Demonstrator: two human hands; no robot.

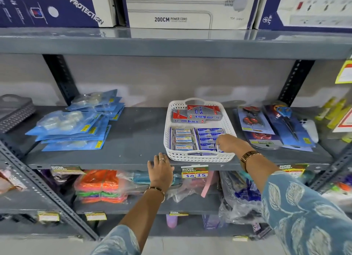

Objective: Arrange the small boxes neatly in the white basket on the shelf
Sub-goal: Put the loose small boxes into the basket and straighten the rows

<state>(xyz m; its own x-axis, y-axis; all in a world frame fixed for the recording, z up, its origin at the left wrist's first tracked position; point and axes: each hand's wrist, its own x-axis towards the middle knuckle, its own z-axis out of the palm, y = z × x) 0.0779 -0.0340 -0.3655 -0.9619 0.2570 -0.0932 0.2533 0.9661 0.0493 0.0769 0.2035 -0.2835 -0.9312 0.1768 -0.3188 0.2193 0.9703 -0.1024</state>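
A white perforated basket point(200, 157) stands on the grey middle shelf point(133, 140). At its back lie two red and grey boxes point(203, 112), one stacked askew on the other. In front sit a column of small boxes with white labels point(183, 139) and a column of small blue boxes point(208, 138). My right hand point(231, 143) reaches into the basket's front right corner, fingers pinched on a small blue box point(220, 150) there. My left hand point(161, 168) rests flat on the shelf's front edge, just left of the basket, holding nothing.
Blue blister packs point(76, 128) are piled on the shelf to the left. Packaged scissors point(266, 125) lie right of the basket. Large cartons point(188, 8) fill the upper shelf. A price tag point(194, 172) hangs below the basket, above bagged goods on lower shelves.
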